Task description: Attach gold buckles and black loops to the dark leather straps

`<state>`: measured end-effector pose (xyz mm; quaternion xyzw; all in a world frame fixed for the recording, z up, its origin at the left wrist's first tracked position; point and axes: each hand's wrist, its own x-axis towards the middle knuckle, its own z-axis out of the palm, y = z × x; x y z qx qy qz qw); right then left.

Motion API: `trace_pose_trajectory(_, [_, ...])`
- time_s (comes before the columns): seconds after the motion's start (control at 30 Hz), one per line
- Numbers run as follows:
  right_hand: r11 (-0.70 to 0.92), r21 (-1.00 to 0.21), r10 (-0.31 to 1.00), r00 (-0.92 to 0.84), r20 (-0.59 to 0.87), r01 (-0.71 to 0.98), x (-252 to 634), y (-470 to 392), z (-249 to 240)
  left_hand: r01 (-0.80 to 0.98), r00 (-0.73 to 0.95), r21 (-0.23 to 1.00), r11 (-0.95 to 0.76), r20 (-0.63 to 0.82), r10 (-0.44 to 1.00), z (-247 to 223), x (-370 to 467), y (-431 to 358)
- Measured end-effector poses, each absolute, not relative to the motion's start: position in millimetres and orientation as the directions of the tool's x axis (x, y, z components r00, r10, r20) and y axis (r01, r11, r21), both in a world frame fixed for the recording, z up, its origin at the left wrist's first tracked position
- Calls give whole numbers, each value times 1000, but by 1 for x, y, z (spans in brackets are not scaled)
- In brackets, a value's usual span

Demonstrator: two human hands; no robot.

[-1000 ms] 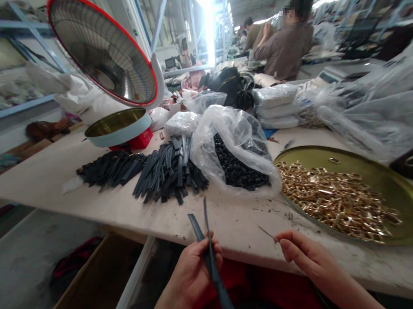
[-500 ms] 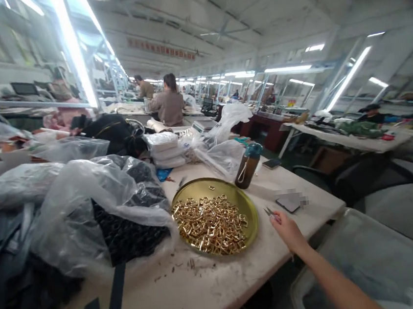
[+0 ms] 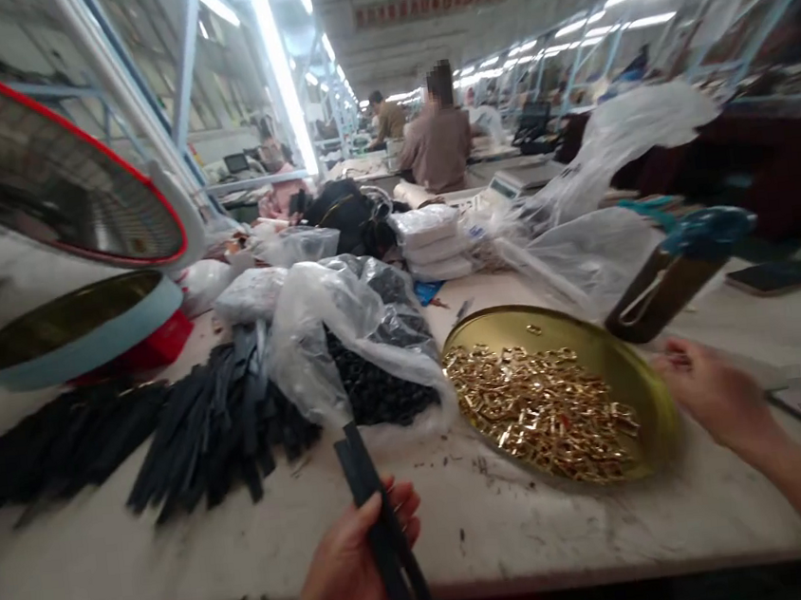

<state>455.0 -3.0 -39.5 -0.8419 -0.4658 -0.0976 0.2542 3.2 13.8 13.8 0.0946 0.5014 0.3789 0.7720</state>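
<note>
My left hand [image 3: 348,554] is closed on dark fabric strips [image 3: 381,522], the thumb pressed over them and the fingertips showing on the far side. The strips stand up out of the hand and also hang below it. At the right rim of a round gold tray [image 3: 649,388] is my right hand [image 3: 717,391], its fingers curled. Whatever it holds, if anything, is blurred and hidden. A heap of small gold metal buckles [image 3: 541,409] lies in the tray, with a single buckle apart near the back.
A clear plastic bag [image 3: 312,347] of black pieces [image 3: 381,383] lies left of the tray, beside piles of dark strips [image 3: 207,435]. A bottle [image 3: 656,283] stands behind the right hand. Farther left are a fan [image 3: 58,174] and another round tray [image 3: 76,348]. A person [image 3: 437,139] sits beyond.
The view has swung left. My left hand has come into sight with the strips. My right hand, earlier holding small thread snips, is now by the tray rim; the snips cannot be made out.
</note>
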Motion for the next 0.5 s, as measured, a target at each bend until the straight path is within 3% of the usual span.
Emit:
trace_pose_trajectory(0.1, [-221,-539,860,423,286,813,371,-13,-25,-519,284,465,717,-698,657,14,11,11])
trace_pose_trajectory(0.17, [-40,-697,957,228,181,716,303,-18,-14,-517,328,443,733,-688,647,13,13,6])
trace_pose_trajectory(0.27, [60,-848,998,-22,57,526,218,-8,-6,-509,405,430,746,-645,648,14,13,-2])
trace_pose_trajectory(0.37, [-61,-969,992,-92,-86,238,171,13,-8,-490,529,399,775,-571,628,19,10,-11])
trace_pose_trajectory(0.5, [-315,-946,938,-173,-299,-75,143,27,-13,-431,646,360,828,-518,561,22,5,-20])
